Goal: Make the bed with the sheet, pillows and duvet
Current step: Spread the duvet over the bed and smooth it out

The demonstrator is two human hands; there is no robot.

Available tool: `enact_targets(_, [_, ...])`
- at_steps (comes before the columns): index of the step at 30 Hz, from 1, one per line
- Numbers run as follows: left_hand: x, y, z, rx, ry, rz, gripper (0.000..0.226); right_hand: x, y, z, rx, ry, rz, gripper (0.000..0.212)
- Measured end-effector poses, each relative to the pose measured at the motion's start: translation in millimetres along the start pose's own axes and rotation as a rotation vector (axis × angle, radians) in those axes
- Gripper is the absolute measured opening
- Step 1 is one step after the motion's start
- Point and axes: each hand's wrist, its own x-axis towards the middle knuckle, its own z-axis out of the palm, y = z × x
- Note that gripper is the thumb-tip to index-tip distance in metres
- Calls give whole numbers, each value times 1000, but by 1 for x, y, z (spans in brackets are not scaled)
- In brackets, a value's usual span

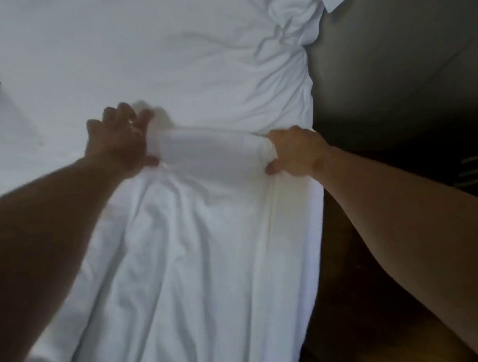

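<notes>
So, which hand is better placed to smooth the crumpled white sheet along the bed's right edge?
Probably right: the right hand grips the crumpled white sheet beside that edge; the left hand holds it nearer the middle.

Left hand [122, 140] and right hand [294, 153] are bare, forearms [400, 214] uncovered too.

Bedroom; home or hotel unclear. Bed [60, 65] under rumpled white sheet [208, 251] fills view; dark wooden floor [363, 299] alongside on right; plain grey wall [405, 47] beyond.

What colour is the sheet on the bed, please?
The sheet is plain white, best seen in the head view.
</notes>
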Motion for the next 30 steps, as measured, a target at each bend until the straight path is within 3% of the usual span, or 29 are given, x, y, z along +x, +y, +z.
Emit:
enact_targets(2, [-29, 27, 29, -30, -87, -57, 99, -9, 5, 27, -210, -62, 115, 82])
enact_targets(4, [-79, 52, 72, -57, -197, -54, 90, -30, -3, 58, -347, 45, 201, 80])
enact_targets(5, [-109, 61, 91, -64, -236, -30, 85, -45, -14, 80, -343, 125, 135, 75])
enact_targets(7, [-173, 76, 117, -105, -245, 22, 80, -93, -52, 139, -207, 222, -187, 73])
enact_targets(8, [-204, 81, 124, -161, -214, 22, 81, -124, -74, 174, -129, 196, -346, 77])
enact_targets(10, [-259, 87, 133, -278, -166, -18, 83, -179, -100, 229, -108, -12, -509, 91])
enact_targets(12, [-317, 89, 142, -362, -172, -27, 81, -194, -98, 258, -176, -191, -554, 99])
enact_targets(13, [-350, 90, 148, -387, -179, -7, 75, -188, -93, 263, -218, -204, -570, 99])
enact_targets(16, [-463, 94, 161, -414, -334, 7, 52, -172, -82, 268, -276, -146, -611, 99])
enact_targets(19, [-561, 87, 161, -404, -588, -13, 49, -185, -96, 273, -349, -97, -512, 98])
enact_targets(21, [-607, 85, 163, -339, -414, 54, 39, -211, -125, 279, -389, -41, -357, 82])
enact_targets(23, [-640, 82, 157, -497, -276, -8, 51, -256, -167, 292, -305, -36, -275, 65])
enact_targets(25, [-669, 74, 142, -685, -207, -158, 59, -327, -215, 312, -143, -145, -350, 67])
enact_targets(27, [-715, 64, 134, -765, -68, -155, 54, -411, -260, 333, 43, -245, -484, 70])
enact_targets(30, [-819, 47, 137, -755, 33, -136, 56, -525, -307, 369, 135, -210, -680, 71])
